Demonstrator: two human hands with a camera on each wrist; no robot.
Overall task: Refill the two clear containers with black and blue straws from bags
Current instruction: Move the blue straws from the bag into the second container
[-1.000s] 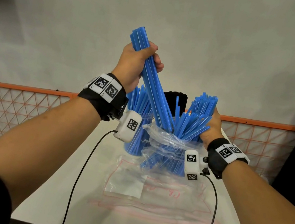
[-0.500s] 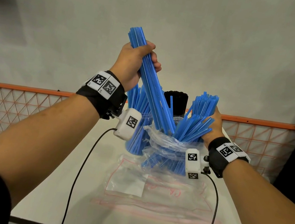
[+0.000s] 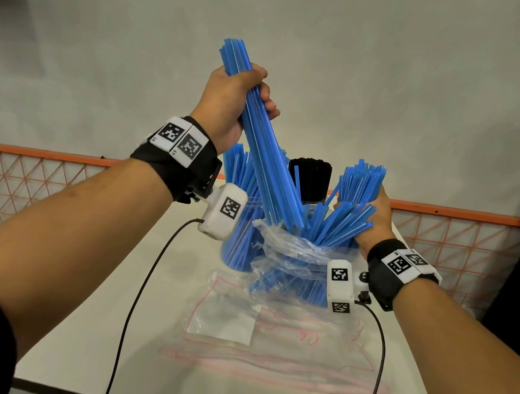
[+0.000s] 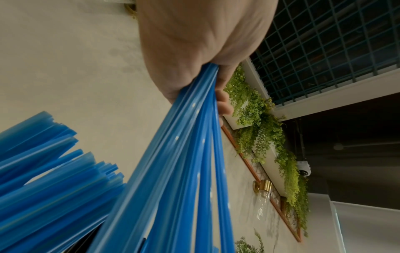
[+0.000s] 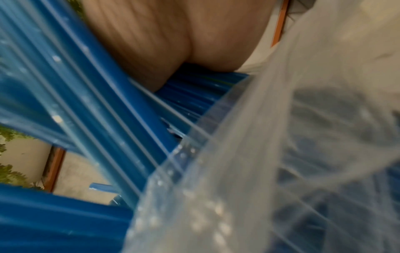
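On the white bench (image 3: pixel 90 323) the crinkly clear bag (image 3: pixel 290 254) stands propped by the right hand (image 3: pixel 373 224), fingers wrapped round its blue straws (image 3: pixel 355 192), while the left hand (image 3: pixel 226 104) fists a light, slippery straw bundle (image 3: pixel 260 148) (best gripped mid-length) above the bag's mouth.
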